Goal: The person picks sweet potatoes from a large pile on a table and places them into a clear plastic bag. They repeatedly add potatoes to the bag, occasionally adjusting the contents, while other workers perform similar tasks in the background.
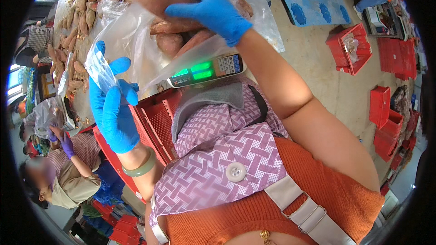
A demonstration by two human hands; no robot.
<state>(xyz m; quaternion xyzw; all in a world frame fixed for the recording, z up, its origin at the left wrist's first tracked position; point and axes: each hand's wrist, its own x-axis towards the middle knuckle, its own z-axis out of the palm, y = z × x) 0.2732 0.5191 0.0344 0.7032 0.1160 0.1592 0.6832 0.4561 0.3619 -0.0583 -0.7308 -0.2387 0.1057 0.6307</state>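
Note:
A clear plastic bag (133, 46) spreads over a digital scale (204, 71) whose green display is lit. Several reddish sweet potatoes (170, 43) lie inside the bag. My left hand (114, 109), in a blue glove, grips the bag's edge and holds its mouth up on the left side. My right hand (211, 12), also blue-gloved, has its fingers and thumb around a large sweet potato (156, 1), blurred, at the bag's mouth above the others. Part of that sweet potato is hidden by my fingers.
A heap of sweet potatoes (85, 10) covers the table's far left. A red plastic crate (160, 115) stands below the table edge before me. At the left, a co-worker in purple gloves (64, 143) holds a sweet potato. Red crates (354, 51) and a blue platform (316, 3) are at right.

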